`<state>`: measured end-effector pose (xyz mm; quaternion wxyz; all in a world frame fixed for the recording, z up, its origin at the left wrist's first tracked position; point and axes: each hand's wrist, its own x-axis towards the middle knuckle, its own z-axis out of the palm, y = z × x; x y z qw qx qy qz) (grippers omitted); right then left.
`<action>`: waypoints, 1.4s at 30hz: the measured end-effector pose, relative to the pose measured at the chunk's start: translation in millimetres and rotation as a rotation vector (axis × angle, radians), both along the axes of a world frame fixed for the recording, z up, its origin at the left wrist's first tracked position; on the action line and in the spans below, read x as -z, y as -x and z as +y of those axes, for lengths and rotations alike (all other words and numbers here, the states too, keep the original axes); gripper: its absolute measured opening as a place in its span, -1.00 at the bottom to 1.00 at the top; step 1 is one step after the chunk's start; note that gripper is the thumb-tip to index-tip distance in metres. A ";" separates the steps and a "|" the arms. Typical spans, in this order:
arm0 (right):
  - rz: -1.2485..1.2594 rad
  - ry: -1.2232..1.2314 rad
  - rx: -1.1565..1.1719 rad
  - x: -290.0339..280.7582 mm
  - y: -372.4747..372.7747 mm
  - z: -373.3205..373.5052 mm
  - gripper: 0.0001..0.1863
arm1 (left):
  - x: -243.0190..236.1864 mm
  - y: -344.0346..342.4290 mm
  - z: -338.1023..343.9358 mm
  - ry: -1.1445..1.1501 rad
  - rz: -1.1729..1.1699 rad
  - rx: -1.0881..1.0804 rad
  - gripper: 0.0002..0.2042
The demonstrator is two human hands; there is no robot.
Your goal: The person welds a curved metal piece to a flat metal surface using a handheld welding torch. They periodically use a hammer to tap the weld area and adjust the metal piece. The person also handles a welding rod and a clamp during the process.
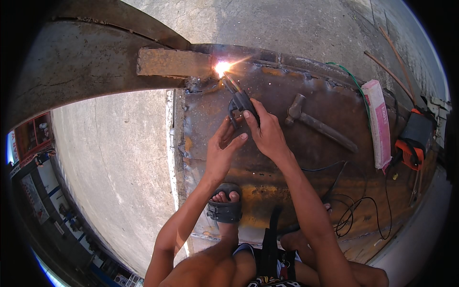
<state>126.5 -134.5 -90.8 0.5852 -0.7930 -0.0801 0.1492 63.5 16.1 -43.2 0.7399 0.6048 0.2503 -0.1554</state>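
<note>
My right hand (268, 130) is wrapped around a black welding electrode holder (243, 104), its thumb on top. A short electrode (231, 81) sticks out of the holder toward a bright arc (222, 68). The arc burns at the right end of a rusty rectangular steel bar (172, 63), where it meets a large brown steel plate (306, 182). Glare hides the joint itself. My left hand (224, 149) is beside the holder, its bent fingers at the holder's lever and its thumb apart. A hammer (325, 126) lies on the plate to the right.
A pink-and-white box (377, 124) and an orange-and-black machine (412, 138) stand at the right. Black cable (356, 210) coils near my legs, and a green wire (351, 74) runs behind the box. My sandalled foot (224, 203) rests at the plate's left edge, beside concrete ground (114, 143).
</note>
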 end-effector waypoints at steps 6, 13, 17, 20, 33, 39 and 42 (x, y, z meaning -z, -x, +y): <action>0.020 0.012 0.006 -1.8 0.1 -0.2 -0.55 | -2.7 -1.0 -0.8 -0.004 0.014 0.002 -0.27; 0.030 0.001 -0.002 -0.4 0.6 0.7 -0.54 | 0.4 0.9 1.7 -0.016 0.011 0.011 -0.26; -0.015 0.008 0.011 1.6 0.2 -0.4 -0.55 | 2.4 1.0 -0.4 -0.013 0.009 -0.006 -0.26; -0.025 0.003 0.015 1.0 -0.1 0.3 -0.56 | 0.9 1.0 -1.1 0.003 0.008 -0.018 -0.25; -0.008 0.003 0.006 0.8 -0.6 0.6 -0.55 | 0.6 0.2 -0.9 -0.008 0.021 -0.013 -0.26; 0.002 0.008 0.002 1.5 -0.1 0.7 -0.53 | -2.3 -0.9 -0.5 -0.015 0.006 0.005 -0.29; 0.016 0.021 0.001 0.1 -0.2 0.4 -0.53 | -2.3 -0.7 -0.9 -0.011 0.013 0.002 -0.30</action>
